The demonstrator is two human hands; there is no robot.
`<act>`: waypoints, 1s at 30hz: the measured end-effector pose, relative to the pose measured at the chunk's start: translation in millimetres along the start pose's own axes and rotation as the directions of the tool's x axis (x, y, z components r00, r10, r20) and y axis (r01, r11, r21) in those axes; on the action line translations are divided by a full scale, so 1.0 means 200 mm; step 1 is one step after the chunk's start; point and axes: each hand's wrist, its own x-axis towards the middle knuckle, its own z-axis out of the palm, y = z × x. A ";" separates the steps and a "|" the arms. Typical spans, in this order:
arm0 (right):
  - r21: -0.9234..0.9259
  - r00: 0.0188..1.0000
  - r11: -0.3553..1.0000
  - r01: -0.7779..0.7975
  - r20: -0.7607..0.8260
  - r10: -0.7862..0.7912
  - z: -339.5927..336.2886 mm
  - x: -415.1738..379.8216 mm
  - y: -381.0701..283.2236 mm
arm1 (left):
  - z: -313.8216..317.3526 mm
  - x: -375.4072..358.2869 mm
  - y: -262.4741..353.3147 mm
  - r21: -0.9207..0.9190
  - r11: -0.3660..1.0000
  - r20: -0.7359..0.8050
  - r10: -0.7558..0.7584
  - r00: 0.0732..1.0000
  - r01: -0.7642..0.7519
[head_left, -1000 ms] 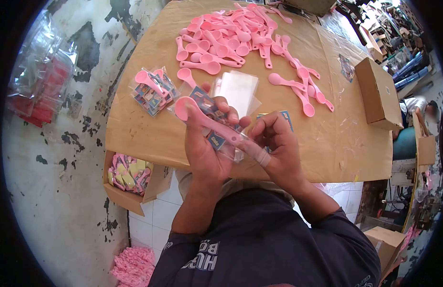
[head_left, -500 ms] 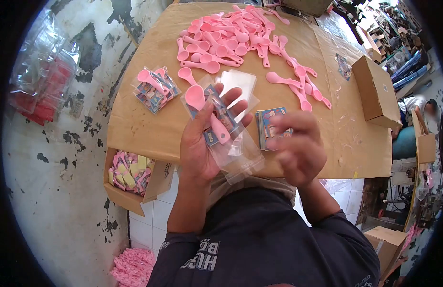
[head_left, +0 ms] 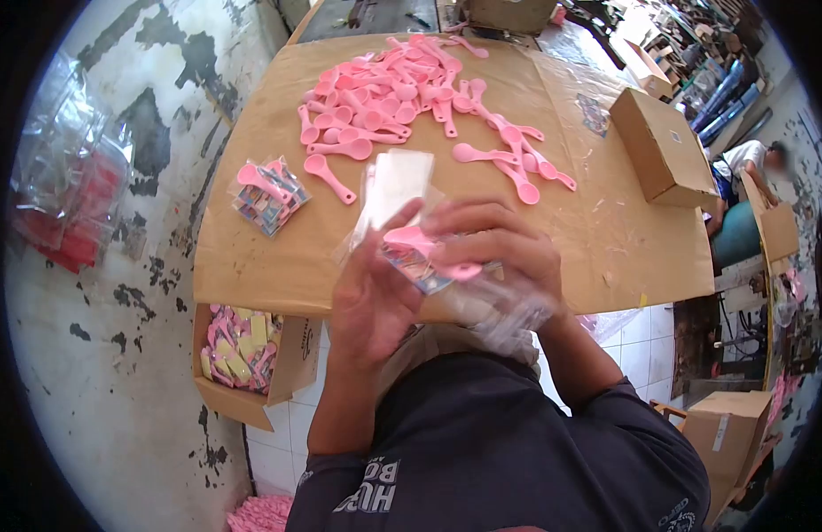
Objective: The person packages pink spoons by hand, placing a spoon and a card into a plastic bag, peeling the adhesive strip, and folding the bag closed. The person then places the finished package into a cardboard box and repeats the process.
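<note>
My left hand holds a clear plastic bag with a pink spoon and a printed card in it, just above the near edge of the table. My right hand is closed over the same bag from the right and is blurred by motion. The bag's loose end hangs down toward my chest. A stack of clear empty bags lies on the table just beyond my hands.
A heap of loose pink spoons covers the far part of the table. A filled packet lies at the left. A closed cardboard box stands at the right. An open box of packets hangs below the table's left edge. Another person sits far right.
My right hand has come back from the card stack onto the bag. The spoon has turned from upright to lying across, and both hands have dropped closer to my body.
</note>
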 end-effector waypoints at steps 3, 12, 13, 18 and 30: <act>0.092 0.998 0.995 -0.047 -0.039 0.051 -0.02 -0.02 -0.04 | 0.05 0.00 0.02 0.272 0.959 -0.142 0.121 0.982 -0.079; 0.223 0.848 0.823 -0.523 0.033 0.530 0.02 -0.10 -0.14 | 0.17 -0.04 -0.04 0.822 0.569 -0.152 0.227 0.962 -0.004; 0.208 0.822 0.803 -0.558 0.002 0.570 0.01 -0.11 -0.15 | 0.18 -0.04 -0.04 0.824 0.565 -0.191 0.228 0.955 0.030; -0.293 0.895 0.931 -0.219 -0.441 0.072 -0.02 -0.12 -0.08 | 0.16 -0.04 -0.10 0.918 0.397 -0.126 0.349 0.929 -0.025; -0.584 0.946 0.811 -0.030 -0.279 -0.167 -0.02 -0.01 -0.03 | 0.13 -0.02 -0.17 0.980 0.190 -0.012 0.331 0.944 -0.054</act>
